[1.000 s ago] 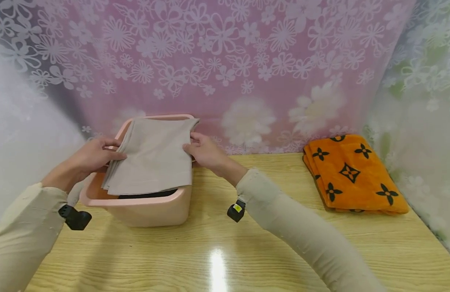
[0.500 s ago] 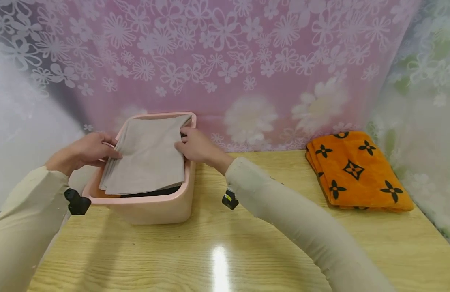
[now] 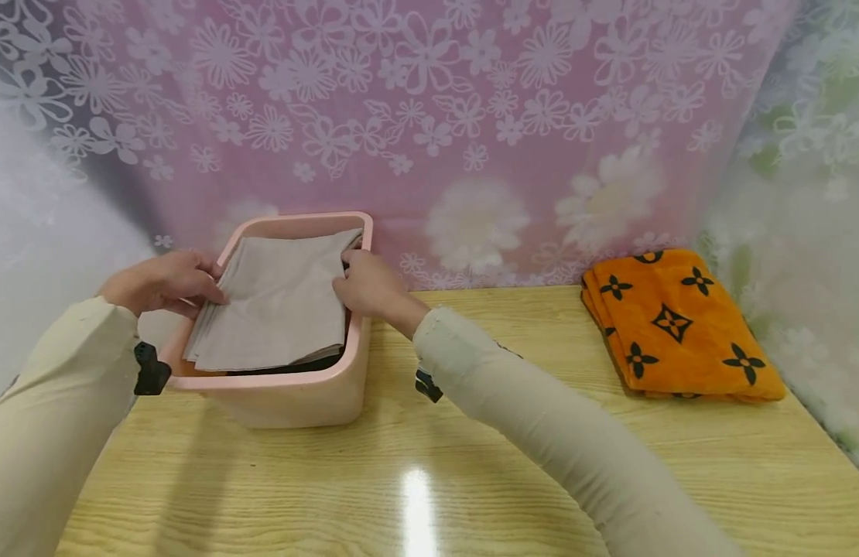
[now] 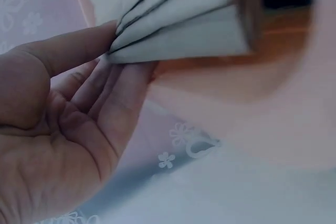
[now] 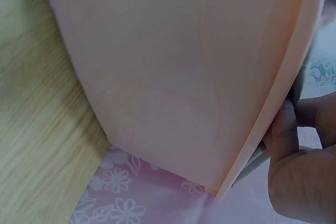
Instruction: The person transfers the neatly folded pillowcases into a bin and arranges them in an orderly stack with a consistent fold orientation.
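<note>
A folded beige-grey cloth [image 3: 279, 302] lies in the mouth of a pink plastic bin [image 3: 290, 402], with its layers stacked along the left side. My left hand [image 3: 168, 282] pinches the cloth's left edge, thumb on top and fingers beneath, as the left wrist view shows at the layered folds [image 4: 173, 24]. On the other side my right hand [image 3: 374, 286] grips the cloth's right edge, with fingertips inside the bin's rim. The right wrist view has the bin's outer wall [image 5: 142, 61] in front, and the right hand's fingers [image 5: 286, 135] reach over the rim. Something dark shows under the cloth's front edge.
A folded orange blanket [image 3: 680, 325] with black flower motifs lies at the right of the wooden table [image 3: 471, 472]. A pink floral curtain [image 3: 429, 139] hangs directly behind the bin, and pale floral sheeting [image 3: 812, 255] borders the right side.
The cloth has shifted a little left and sunk lower into the bin, its right edge now inside the rim. Both hands moved with it, the right one leftward.
</note>
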The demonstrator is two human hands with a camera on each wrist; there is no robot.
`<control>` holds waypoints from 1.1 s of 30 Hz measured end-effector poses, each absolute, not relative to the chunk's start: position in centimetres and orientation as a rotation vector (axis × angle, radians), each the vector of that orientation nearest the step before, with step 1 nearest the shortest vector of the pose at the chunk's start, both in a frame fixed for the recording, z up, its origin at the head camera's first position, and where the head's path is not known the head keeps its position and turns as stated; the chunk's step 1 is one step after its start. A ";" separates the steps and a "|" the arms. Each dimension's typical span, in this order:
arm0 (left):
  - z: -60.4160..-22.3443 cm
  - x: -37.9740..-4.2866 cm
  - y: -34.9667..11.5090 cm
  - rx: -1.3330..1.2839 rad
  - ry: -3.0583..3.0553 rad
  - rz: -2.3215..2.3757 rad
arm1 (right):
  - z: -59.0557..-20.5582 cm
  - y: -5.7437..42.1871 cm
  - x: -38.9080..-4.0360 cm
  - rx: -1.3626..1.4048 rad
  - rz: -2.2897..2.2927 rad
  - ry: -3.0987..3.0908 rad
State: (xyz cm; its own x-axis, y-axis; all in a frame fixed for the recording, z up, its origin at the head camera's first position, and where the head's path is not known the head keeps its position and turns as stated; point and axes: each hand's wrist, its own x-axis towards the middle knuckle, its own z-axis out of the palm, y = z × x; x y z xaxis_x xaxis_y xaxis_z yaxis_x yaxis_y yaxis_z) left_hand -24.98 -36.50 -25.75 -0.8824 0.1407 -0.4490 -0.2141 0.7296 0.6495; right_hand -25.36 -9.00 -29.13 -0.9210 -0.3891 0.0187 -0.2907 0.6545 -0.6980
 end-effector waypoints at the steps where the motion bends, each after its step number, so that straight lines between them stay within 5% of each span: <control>1: -25.6 -25.1 -36.4 -0.054 2.444 0.988 | -29.1 -9.0 -25.4 -0.561 -1.115 2.738; 33: -25.7 -24.9 -33.4 -0.120 2.638 0.667 | -29.2 -9.3 -23.6 -0.759 -0.985 2.833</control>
